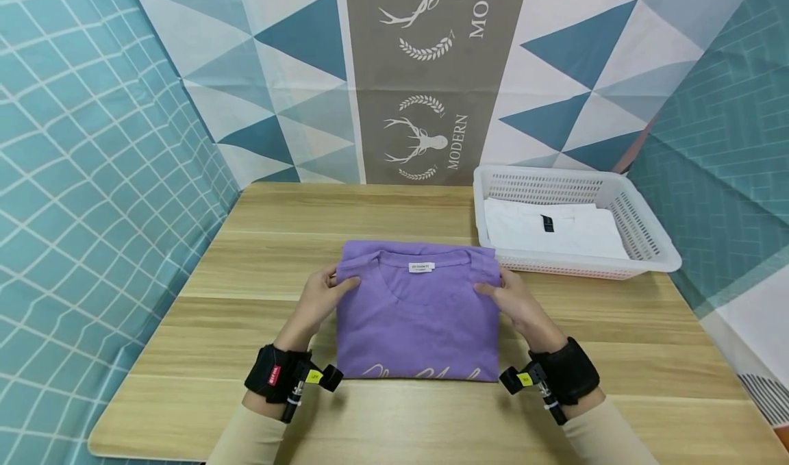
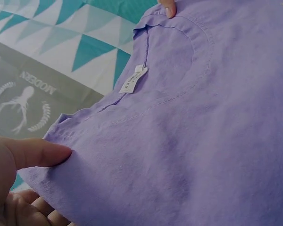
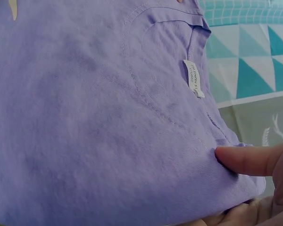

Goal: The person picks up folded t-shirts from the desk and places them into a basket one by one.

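A folded purple T-shirt (image 1: 419, 328) lies before me at the middle of the table, its neckline and white label (image 1: 422, 267) facing up. Yellow script shows along its near edge. My left hand (image 1: 320, 297) pinches the left shoulder, thumb on top and fingers tucked under the cloth. At the opposite shoulder, my right hand (image 1: 516, 302) grips the fabric the same way. Both wrist views show the thumbs pressing on the purple cloth, with the left thumb (image 2: 47, 153) and the right thumb (image 3: 245, 159) beside the collar; the fingers below are partly hidden.
A white plastic basket (image 1: 662, 249) stands at the table's back right, with a folded white shirt (image 1: 548, 229) that has a black label inside. The wooden table (image 1: 246, 300) meets a patterned cloth backdrop (image 1: 290, 74) behind and tiled-print sheets at the sides.
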A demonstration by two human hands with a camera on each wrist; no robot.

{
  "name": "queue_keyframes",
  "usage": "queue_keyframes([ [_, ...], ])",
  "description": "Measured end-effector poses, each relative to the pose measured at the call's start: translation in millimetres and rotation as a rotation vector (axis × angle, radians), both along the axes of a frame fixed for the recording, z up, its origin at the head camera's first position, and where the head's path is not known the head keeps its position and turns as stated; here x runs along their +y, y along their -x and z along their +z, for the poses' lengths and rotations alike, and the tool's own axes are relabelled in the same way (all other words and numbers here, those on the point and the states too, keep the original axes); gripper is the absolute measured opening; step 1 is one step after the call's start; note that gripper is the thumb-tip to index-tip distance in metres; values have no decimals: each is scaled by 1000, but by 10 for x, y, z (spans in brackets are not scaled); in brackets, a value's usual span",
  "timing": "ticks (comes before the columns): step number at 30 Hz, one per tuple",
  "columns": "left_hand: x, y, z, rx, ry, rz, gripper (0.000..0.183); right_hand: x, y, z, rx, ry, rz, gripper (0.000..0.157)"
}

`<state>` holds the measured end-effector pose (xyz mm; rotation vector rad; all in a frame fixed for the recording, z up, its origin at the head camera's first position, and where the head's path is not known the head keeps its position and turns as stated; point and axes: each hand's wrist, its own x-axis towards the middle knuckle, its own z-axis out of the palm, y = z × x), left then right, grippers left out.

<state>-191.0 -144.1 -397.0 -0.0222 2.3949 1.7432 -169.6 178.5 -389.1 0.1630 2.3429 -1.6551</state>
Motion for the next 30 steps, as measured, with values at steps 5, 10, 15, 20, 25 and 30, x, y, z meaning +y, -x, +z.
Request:
queue_keyframes([
  [5, -18, -57, 84, 16, -10, -5, 42, -2, -131, 107, 51, -9, 11, 58],
  [10, -9, -94, 153, 22, -26, -3, 38, 23, -253, 187, 107, -12, 10, 56],
  [15, 17, -126, 248, 59, -36, -20, 37, 78, -338, 262, 140, -25, 1, 55],
  [20, 46, -143, 349, 97, -48, -33, 34, 128, -384, 350, 161, -32, -5, 55],
  [25, 127, -132, 426, 138, -73, -56, 32, 199, -410, 421, 182, -21, -23, 54],
  [30, 249, -102, 487, 164, -90, -64, 28, 306, -421, 462, 232, -45, -59, 53],
])
